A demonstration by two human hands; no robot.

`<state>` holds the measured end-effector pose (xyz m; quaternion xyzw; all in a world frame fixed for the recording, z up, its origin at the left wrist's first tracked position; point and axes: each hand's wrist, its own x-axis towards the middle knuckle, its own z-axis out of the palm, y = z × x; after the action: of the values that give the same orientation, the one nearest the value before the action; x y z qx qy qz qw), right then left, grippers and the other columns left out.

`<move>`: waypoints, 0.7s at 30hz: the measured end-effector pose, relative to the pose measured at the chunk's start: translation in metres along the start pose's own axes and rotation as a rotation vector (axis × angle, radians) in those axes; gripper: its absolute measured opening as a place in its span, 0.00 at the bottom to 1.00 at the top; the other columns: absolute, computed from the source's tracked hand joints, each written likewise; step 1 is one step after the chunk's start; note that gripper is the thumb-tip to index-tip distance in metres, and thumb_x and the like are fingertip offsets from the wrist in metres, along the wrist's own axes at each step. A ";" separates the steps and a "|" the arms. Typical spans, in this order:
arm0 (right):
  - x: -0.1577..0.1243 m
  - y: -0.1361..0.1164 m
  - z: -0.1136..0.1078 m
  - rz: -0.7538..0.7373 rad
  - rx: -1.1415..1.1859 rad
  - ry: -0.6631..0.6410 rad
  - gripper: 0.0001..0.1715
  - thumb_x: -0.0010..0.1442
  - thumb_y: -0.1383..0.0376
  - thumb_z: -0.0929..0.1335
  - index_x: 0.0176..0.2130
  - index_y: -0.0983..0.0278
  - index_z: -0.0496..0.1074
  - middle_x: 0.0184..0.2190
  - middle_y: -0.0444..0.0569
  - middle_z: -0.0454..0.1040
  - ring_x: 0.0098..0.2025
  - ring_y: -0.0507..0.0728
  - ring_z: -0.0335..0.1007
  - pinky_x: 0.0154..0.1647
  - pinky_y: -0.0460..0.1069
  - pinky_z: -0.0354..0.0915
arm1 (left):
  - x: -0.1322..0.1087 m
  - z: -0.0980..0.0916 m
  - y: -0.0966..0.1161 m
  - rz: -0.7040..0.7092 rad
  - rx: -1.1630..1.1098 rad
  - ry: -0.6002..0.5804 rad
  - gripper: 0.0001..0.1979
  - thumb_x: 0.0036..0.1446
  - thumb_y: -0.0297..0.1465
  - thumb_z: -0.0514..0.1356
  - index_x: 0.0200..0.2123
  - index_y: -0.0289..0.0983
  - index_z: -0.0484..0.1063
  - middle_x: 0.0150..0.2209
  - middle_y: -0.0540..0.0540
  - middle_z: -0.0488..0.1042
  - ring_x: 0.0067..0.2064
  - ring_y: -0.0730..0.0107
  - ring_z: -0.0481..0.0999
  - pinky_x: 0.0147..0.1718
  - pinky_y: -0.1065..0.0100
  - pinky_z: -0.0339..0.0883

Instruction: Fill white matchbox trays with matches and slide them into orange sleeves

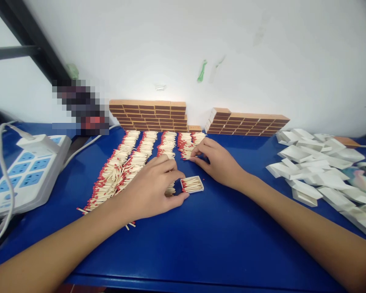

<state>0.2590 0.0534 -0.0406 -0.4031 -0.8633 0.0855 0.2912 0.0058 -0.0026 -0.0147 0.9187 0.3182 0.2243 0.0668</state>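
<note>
A small white matchbox tray (203, 188) lies on the blue table, with red-tipped matches (192, 184) inside it. My left hand (154, 187) is just left of the tray, thumb and forefinger apart, with blue tabletop showing between them. Part of a match row is hidden under that hand. Behind the tray, my right hand (215, 160) has its thumb and fingers drawn together at the near end of a short match row (187, 146), pinching matches there. Several long rows of loose matches (110, 179) spread to the left, red heads mostly facing left.
Brown-sided matchboxes are stacked against the wall at back left (149, 116) and back right (250, 122). Empty white trays (317, 162) are heaped on the right. A white power strip (27, 175) with cables sits at the left. The table's front edge (201, 283) runs along the bottom.
</note>
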 end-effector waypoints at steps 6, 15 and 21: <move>-0.004 -0.003 -0.006 0.000 0.001 -0.007 0.03 0.72 0.67 0.68 0.41 0.61 0.71 0.42 0.52 0.70 0.44 0.61 0.69 0.47 0.55 0.67 | -0.001 -0.001 0.001 0.007 -0.001 -0.002 0.12 0.64 0.39 0.67 0.45 0.37 0.82 0.41 0.43 0.77 0.48 0.55 0.74 0.50 0.54 0.70; -0.025 -0.010 -0.024 0.103 0.042 -0.155 0.07 0.73 0.61 0.68 0.41 0.60 0.73 0.41 0.48 0.70 0.38 0.56 0.69 0.39 0.51 0.65 | 0.000 -0.001 0.001 -0.011 -0.003 -0.013 0.13 0.64 0.39 0.68 0.45 0.37 0.82 0.41 0.43 0.77 0.48 0.56 0.75 0.51 0.53 0.71; -0.026 -0.012 -0.035 0.151 0.078 -0.115 0.08 0.70 0.61 0.70 0.39 0.60 0.77 0.36 0.47 0.69 0.33 0.55 0.66 0.35 0.51 0.63 | 0.000 -0.001 0.001 -0.014 -0.007 -0.011 0.12 0.64 0.39 0.68 0.45 0.38 0.82 0.40 0.44 0.77 0.49 0.55 0.76 0.52 0.54 0.71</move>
<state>0.2845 0.0231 -0.0192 -0.4499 -0.8417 0.1639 0.2496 0.0065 -0.0034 -0.0136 0.9175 0.3233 0.2200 0.0730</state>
